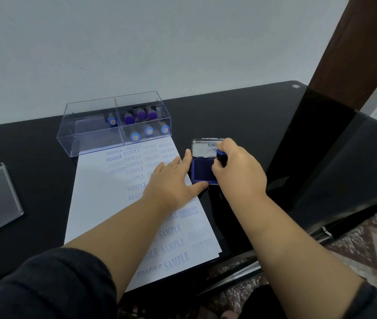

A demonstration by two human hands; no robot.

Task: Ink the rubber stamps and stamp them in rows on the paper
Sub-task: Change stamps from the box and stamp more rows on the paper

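the right hand point(238, 166) pinched a blue-handled stamp point(221, 155) down on the open ink pad point(202, 173), just right of the paper point(104, 194). the left hand point(171, 180), fingers spread flat, steadied pad and sheet. a level, even press probably inked best.

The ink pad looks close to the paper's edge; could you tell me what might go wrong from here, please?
1. The right hand presses a stamp onto the ink pad; over-inking could blur the next print.
2. The left hand lies flat on the paper over printed rows, so fresh ink might smear.
3. The pad could slide on the glossy table.
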